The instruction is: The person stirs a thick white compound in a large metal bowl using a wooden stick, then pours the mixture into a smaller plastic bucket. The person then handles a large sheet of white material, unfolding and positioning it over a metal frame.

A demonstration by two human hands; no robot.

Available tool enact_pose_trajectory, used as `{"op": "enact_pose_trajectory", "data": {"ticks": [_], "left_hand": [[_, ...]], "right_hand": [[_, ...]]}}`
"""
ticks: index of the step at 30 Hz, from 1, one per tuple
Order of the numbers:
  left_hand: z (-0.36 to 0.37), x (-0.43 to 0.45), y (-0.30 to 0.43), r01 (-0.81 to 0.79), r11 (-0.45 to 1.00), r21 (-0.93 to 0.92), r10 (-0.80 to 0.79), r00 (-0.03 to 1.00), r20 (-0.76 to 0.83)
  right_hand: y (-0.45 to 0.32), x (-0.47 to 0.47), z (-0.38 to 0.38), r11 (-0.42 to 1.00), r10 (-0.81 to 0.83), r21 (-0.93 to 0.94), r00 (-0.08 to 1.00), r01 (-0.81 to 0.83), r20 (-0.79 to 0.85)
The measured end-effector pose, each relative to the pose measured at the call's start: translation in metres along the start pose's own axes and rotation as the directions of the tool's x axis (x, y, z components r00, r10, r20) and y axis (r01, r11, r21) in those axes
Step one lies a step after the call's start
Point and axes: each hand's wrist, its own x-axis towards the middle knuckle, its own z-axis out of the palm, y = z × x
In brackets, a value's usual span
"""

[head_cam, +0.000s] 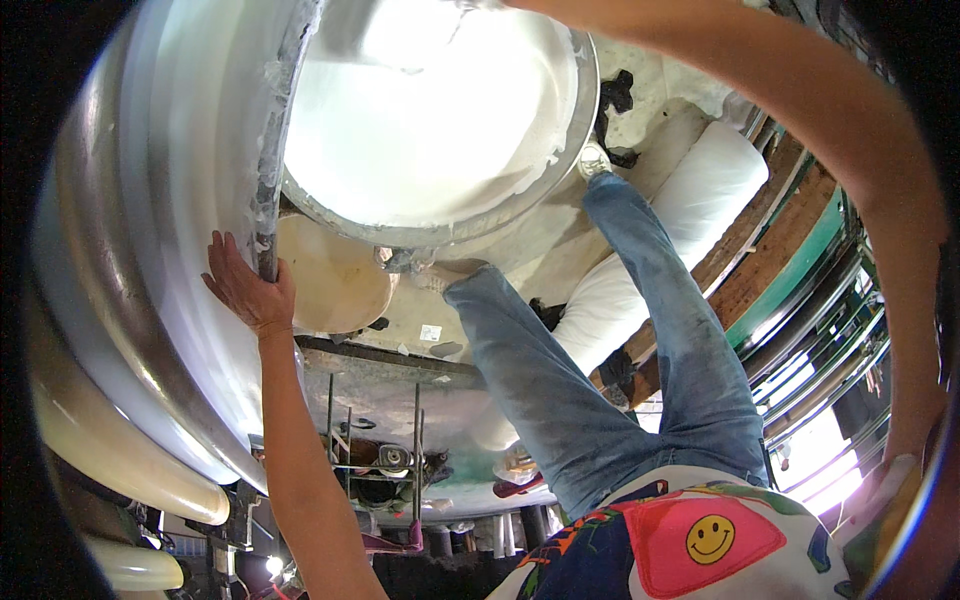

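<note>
My left hand (253, 291) is at the near end of a long, narrow bar (268, 180) crusted with white residue. The thumb lies on one side of the bar, the straight fingers on the other, against a large smooth metal roller (195, 150). Before me stands a wide round tub (450, 236), its rim smeared white. A bright white liquid (405, 150) fills much of it, and glare washes out its surface. My right arm reaches over the tub's far side, and the hand itself is beyond the top edge of the view.
A round tan lid or drum top (337, 277) sits under the tub's near edge. White wrapped rolls (705, 187) lie on the floor to the right, beside wooden beams (780, 262). Pale rollers (150, 480) are at lower left. A metal rod frame (416, 442) stands behind me.
</note>
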Motion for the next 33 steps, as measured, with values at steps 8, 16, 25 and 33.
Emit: {"op": "enact_pose_trajectory", "data": {"ticks": [8, 16, 25, 33], "left_hand": [[0.001, -0.003, -0.007, 0.019, 1.0, -0.022, -0.019, 1.0, 0.01], [0.0, -0.001, -0.006, 0.041, 0.995, -0.092, -0.042, 0.999, -0.013], [-0.003, -0.001, -0.008, 0.089, 0.988, -0.123, -0.092, 0.995, -0.022], [-0.001, -0.002, -0.007, 0.057, 0.993, -0.104, -0.06, 0.998, -0.022]], "right_hand": [[-0.08, -0.05, 0.046, 0.777, 0.251, 0.447, 0.869, -0.443, 0.425], [-0.16, -0.064, 0.0, 0.493, 0.128, 0.64, 0.776, -0.59, 0.617], [-0.174, -0.029, -0.071, 0.441, -0.152, 0.658, 0.671, -0.611, 0.726], [-0.122, 0.008, -0.087, 0.629, -0.079, 0.703, 0.873, -0.33, 0.481]]}}
